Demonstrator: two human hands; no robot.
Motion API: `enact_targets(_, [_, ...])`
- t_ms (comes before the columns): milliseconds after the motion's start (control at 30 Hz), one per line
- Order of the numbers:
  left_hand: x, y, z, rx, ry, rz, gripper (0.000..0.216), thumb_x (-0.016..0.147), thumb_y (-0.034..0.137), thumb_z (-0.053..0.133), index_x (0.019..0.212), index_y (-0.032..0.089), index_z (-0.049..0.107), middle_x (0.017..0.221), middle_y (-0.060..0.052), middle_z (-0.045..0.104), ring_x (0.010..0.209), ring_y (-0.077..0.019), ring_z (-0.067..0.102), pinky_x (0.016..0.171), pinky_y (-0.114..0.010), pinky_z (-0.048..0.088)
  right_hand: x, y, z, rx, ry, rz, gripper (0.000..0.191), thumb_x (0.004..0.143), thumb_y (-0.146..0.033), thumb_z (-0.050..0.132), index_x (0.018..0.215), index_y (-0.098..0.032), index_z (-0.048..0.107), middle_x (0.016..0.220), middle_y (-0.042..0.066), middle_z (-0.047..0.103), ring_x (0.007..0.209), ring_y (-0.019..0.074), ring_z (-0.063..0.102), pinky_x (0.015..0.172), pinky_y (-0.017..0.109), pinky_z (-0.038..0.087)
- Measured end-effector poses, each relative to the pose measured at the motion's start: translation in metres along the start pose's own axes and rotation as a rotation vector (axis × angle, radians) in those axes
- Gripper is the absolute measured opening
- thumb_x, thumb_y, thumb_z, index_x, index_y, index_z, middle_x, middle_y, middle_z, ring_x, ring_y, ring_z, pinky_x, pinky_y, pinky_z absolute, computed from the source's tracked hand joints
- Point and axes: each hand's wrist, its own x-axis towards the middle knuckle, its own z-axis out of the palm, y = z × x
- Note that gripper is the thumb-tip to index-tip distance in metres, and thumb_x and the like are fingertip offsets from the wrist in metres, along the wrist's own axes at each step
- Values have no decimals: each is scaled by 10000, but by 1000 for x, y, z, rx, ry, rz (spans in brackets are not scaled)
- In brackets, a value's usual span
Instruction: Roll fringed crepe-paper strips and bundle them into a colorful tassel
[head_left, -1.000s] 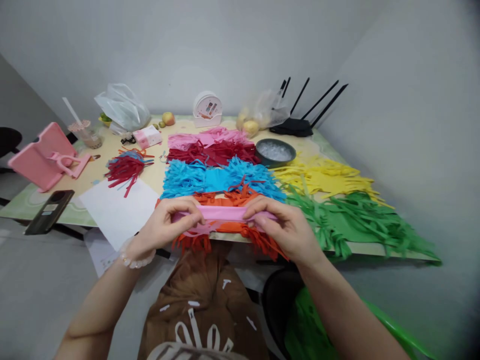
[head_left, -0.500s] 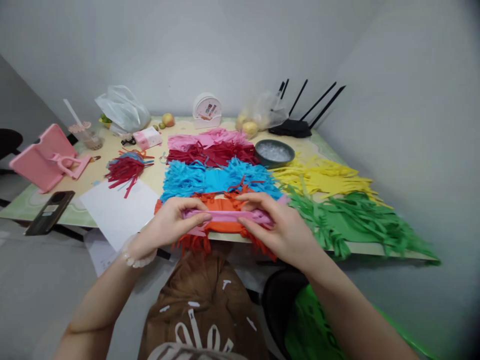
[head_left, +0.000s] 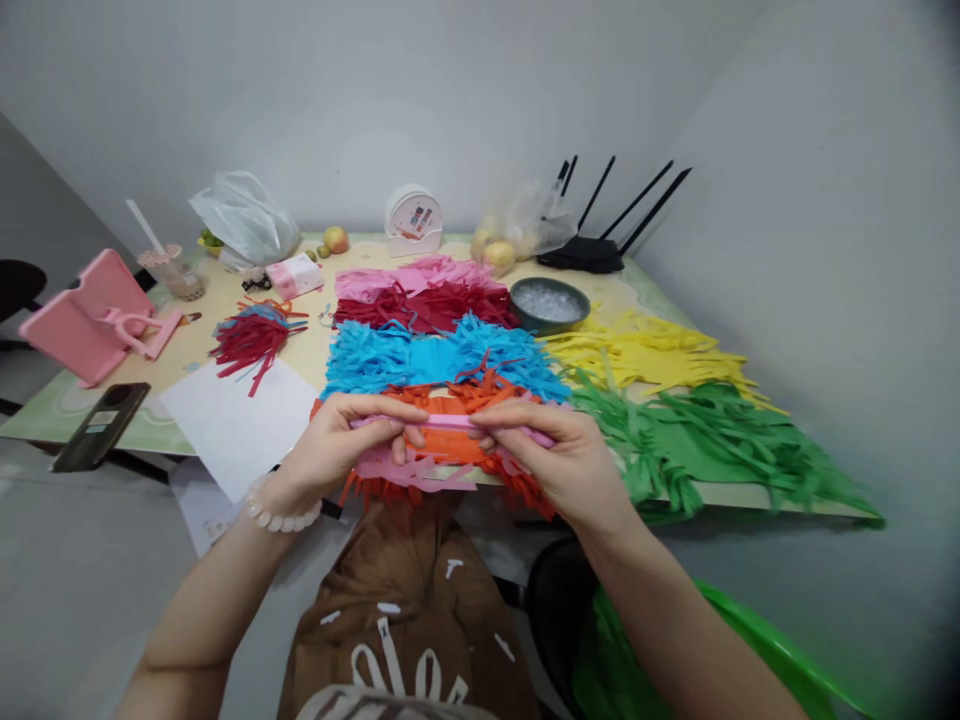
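Between my two hands stretches a narrow rolled or folded strip of pink fringed paper point(head_left: 448, 422), its loose fringe hanging below. My left hand point(head_left: 360, 435) pinches its left part between thumb and fingers. My right hand point(head_left: 544, 450) pinches the right part the same way. Directly under them lies orange fringed paper point(head_left: 450, 446) at the table's front edge. Behind that are blue fringed paper point(head_left: 431, 360), dark red fringed paper point(head_left: 450, 308) and pink fringed paper point(head_left: 412, 280). Yellow fringed paper point(head_left: 652, 365) and green fringed paper point(head_left: 690, 445) spread to the right.
On the table point(head_left: 304, 350) stand a grey bowl point(head_left: 550, 305), a black router point(head_left: 581, 256) and a pink tablet stand point(head_left: 97, 315). A phone point(head_left: 101, 425) overhangs the front edge. A multicoloured tassel point(head_left: 255, 335) touches white paper point(head_left: 236, 420). A lidded cup point(head_left: 176, 275) stands at left.
The pink strip between my hands has become narrower, and more of its fringe hangs below. My fingers have shifted their pinch, with the right hand slightly lower.
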Motion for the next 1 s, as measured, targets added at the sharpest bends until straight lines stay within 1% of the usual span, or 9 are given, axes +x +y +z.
enact_targets(167, [-2,-1,-1,51,-36,62,137,855,239,691,840,137,780,700,-50,718,641,-114,650,648,-202,516,1,-1,-1,-59,-28,-55,228,832,-94,593,857,-214,785,808,16,742,697,129,700,602,185,558])
enact_targets(300, [-4,4,1,232,-36,117,191,880,277,663,800,117,730,730,-61,717,649,-123,645,607,-203,495,0,-4,-1,-151,-22,-102,140,843,-129,628,815,-200,745,793,8,733,702,126,686,645,189,538])
enact_targets(400, [-4,6,4,381,4,138,170,897,253,630,1003,134,688,739,-33,715,618,-117,628,559,-198,456,-1,-7,-1,-272,-1,-150,118,859,-157,644,764,-197,704,764,6,724,686,137,672,635,207,515])
enact_targets(467, [-4,6,5,551,30,184,218,893,230,620,1086,146,674,818,-39,731,666,-123,632,597,-208,455,-1,-7,-1,-371,-1,-164,97,873,-167,637,828,-200,717,803,14,735,692,148,670,636,224,507])
enact_targets(600, [-4,5,5,800,54,219,130,900,204,584,942,155,697,856,-34,728,729,-133,630,666,-225,451,0,-7,-3,-524,-26,-140,177,897,-192,629,1045,-203,726,994,37,752,812,178,686,742,267,511])
enact_targets(700, [-4,4,5,862,38,185,102,902,217,580,870,164,661,781,-11,694,687,-127,604,641,-228,434,2,-5,-2,-552,-57,-82,87,900,-210,629,910,-203,715,888,18,740,791,178,677,725,271,497])
enact_targets(767, [-2,4,6,801,25,158,103,895,249,600,837,167,623,792,-18,694,713,-139,624,651,-237,453,2,-5,0,-488,-69,-30,61,888,-226,647,848,-202,685,853,14,727,787,181,680,705,268,506])
enact_targets(867, [-1,2,9,455,-4,66,153,890,308,622,846,175,561,798,-36,718,741,-170,691,669,-264,526,0,-5,3,-283,-54,71,83,890,-274,666,859,-197,670,847,28,739,766,187,707,659,261,549])
enact_targets(1000, [-2,0,11,94,-9,-55,216,861,319,682,963,130,656,803,-68,750,704,-178,727,686,-289,584,-2,-3,7,-25,-20,126,143,875,-322,714,936,-196,745,810,42,761,720,190,738,654,267,610])
